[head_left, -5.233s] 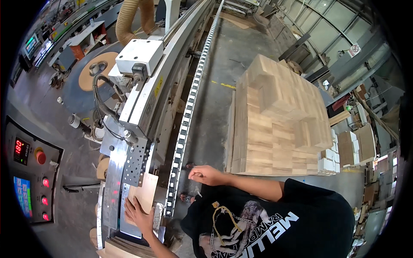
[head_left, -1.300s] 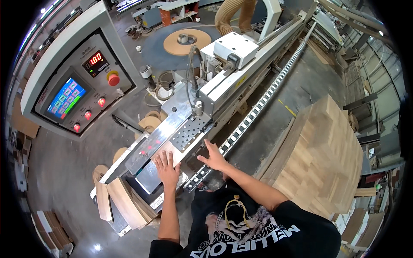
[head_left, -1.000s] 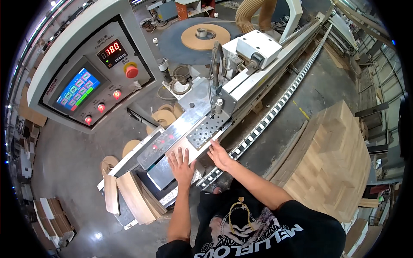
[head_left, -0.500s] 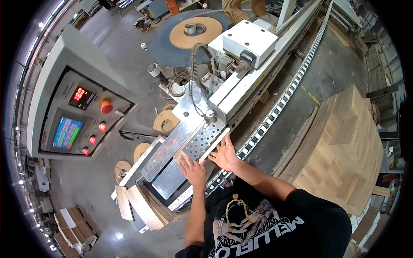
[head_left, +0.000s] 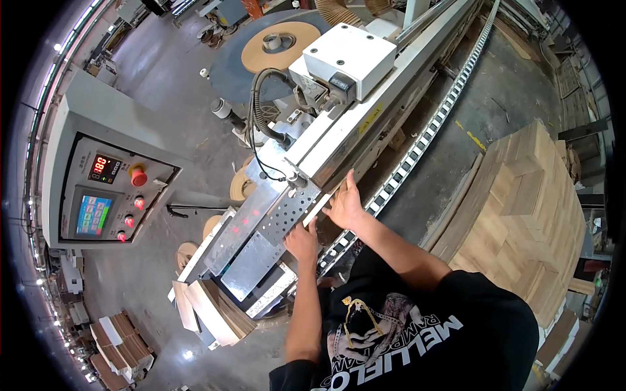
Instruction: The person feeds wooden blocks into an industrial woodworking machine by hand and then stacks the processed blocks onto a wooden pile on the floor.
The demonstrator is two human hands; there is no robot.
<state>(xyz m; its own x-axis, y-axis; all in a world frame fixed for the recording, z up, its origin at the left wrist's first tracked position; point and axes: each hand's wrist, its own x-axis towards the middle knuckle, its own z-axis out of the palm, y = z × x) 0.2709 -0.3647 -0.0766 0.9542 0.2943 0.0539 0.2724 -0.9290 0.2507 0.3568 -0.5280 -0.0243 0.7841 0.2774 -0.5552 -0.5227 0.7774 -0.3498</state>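
- Between the left hand (head_left: 301, 244) and the right hand (head_left: 345, 208): narrow pale edge of a thin flat wooden board (head_left: 317, 212); the remainder apparently lies under the grey steel plate drilled with dark holes (head_left: 289, 214).
- Left hand: fingers curled, thumb raised, at the board's near end. Cannot tell whether it pinches or only pushes.
- Right hand: fingers apart, not clamped, alongside the board's outer edge; firm contact uncertain.
- Beyond the right hand: white box-shaped machine housing (head_left: 350, 55).
- Below and left of the left hand: fanned loose wooden boards (head_left: 212, 313).
- Right of the right hand, well apart: big stack of pale wooden boards (head_left: 521, 221).
- Risk, judged: uneven pressure from the two hands could skew the board under the plate; little edge shows to check by.
- Risk, judged: right fingertips near the housing could get nipped should they follow the board too far.
- Right wrist overlaps the black-and-white segmented track (head_left: 409, 161) in view; if low, snagging possible.
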